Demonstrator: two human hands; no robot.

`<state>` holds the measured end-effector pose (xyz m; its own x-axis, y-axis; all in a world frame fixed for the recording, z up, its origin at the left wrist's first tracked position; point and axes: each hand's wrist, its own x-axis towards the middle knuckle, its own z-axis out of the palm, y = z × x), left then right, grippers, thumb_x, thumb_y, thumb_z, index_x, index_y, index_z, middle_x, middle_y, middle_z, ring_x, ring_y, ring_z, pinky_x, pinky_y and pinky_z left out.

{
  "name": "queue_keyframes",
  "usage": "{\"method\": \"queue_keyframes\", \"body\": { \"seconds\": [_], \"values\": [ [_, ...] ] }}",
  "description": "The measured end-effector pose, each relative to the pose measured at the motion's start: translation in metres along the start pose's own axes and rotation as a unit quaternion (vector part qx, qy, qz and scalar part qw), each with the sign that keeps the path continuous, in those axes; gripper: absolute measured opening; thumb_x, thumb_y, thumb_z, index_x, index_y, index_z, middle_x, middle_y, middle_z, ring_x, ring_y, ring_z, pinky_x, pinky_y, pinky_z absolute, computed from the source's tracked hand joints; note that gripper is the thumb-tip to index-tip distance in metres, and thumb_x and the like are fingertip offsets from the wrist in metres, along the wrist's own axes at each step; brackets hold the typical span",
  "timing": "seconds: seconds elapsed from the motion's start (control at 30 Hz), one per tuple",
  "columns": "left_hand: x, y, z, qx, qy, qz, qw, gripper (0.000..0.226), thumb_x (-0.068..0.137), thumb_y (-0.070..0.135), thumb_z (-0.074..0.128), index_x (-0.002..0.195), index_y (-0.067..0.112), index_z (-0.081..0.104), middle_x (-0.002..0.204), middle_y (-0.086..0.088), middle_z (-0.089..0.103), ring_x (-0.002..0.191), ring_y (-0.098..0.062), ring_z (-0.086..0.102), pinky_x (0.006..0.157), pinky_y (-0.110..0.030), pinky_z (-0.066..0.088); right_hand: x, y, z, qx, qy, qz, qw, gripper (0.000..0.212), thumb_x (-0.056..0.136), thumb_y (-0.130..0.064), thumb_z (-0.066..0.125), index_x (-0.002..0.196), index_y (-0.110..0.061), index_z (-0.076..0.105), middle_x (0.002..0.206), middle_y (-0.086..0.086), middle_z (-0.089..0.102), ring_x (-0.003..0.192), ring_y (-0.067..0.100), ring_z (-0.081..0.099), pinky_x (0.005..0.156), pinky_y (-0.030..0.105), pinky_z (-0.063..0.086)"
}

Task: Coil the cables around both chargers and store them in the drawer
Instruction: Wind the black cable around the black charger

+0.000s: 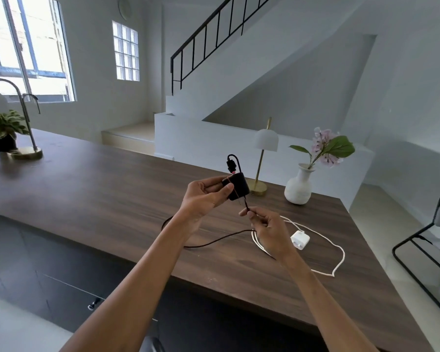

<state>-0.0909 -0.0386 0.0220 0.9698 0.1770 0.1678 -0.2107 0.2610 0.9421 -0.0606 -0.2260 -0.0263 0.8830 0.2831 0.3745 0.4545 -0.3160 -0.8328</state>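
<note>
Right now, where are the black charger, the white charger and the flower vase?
black charger [240, 185]: head view, middle of its dark body.
white charger [300, 240]: head view, centre of its top face.
flower vase [298, 190]: head view, on its round belly.

Far right on the desk [112, 179], a vase [299, 185]; just left of the vase a lamp [266, 141], and further left, raised off the desk, the held charger [236, 186] in the left hand [206, 194]. Nearer than the vase, the right hand [267, 229] pinching the cable [214, 241] of the held charger, beside the other charger [300, 240] lying within its looped cord [344, 256]. Far left of the vase, a potted plant [3, 125].
</note>
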Motion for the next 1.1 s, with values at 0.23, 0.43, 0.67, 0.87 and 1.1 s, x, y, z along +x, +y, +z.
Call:
{"method": "queue_keyframes", "body": {
  "seconds": [0.23,0.43,0.67,0.87,1.1],
  "values": [
    [-0.002,-0.006,0.007,-0.004,0.033,-0.015,0.999,0.032,0.085,0.006,0.078,0.116,0.002,0.072,0.086,0.000,0.081,0.079,-0.007,0.077,0.071,-0.016,0.060,-0.017,-0.020,-0.004,-0.128,-0.019,-0.040,0.991,0.020,0.100,-0.024,0.057,0.092,-0.028,0.075,0.071,-0.014,0.070,0.067,0.010,0.062,0.066,0.028,0.049],
    [-0.004,-0.009,0.014,0.031,0.048,-0.016,0.998,0.034,0.086,0.003,0.076,0.119,-0.003,0.069,0.105,-0.015,0.077,0.077,-0.007,0.075,0.077,-0.019,0.062,-0.023,-0.036,-0.020,-0.245,-0.050,-0.045,0.967,0.022,0.101,-0.029,0.053,0.089,-0.027,0.072,0.051,-0.009,0.056,0.047,0.009,0.046,0.054,0.029,0.039],
    [-0.006,-0.012,0.012,0.144,0.055,0.011,0.988,0.034,0.084,0.007,0.081,0.116,0.002,0.073,0.104,-0.013,0.078,0.088,-0.017,0.077,0.087,-0.032,0.062,-0.029,-0.067,-0.031,-0.303,-0.105,-0.039,0.946,0.029,0.100,-0.037,0.053,0.081,-0.027,0.072,0.062,-0.005,0.064,0.056,0.014,0.057,0.058,0.031,0.043],
    [-0.008,-0.018,0.011,0.324,0.049,0.045,0.944,0.036,0.075,0.019,0.089,0.110,0.014,0.079,0.099,-0.003,0.081,0.094,-0.009,0.076,0.095,-0.036,0.060,-0.018,-0.094,-0.053,-0.342,-0.197,-0.029,0.918,0.024,0.097,-0.029,0.060,0.081,-0.025,0.078,0.083,-0.005,0.074,0.072,0.011,0.063,0.066,0.032,0.047],
    [-0.013,-0.010,0.019,0.379,0.000,0.034,0.925,0.036,0.078,0.020,0.087,0.113,0.016,0.078,0.102,-0.005,0.080,0.083,-0.002,0.071,0.072,-0.019,0.053,0.031,-0.122,-0.097,-0.310,-0.102,-0.106,0.939,0.016,0.088,-0.030,0.074,0.075,-0.023,0.079,0.049,-0.018,0.061,0.051,-0.004,0.053,0.057,0.016,0.037]
  ]
}}
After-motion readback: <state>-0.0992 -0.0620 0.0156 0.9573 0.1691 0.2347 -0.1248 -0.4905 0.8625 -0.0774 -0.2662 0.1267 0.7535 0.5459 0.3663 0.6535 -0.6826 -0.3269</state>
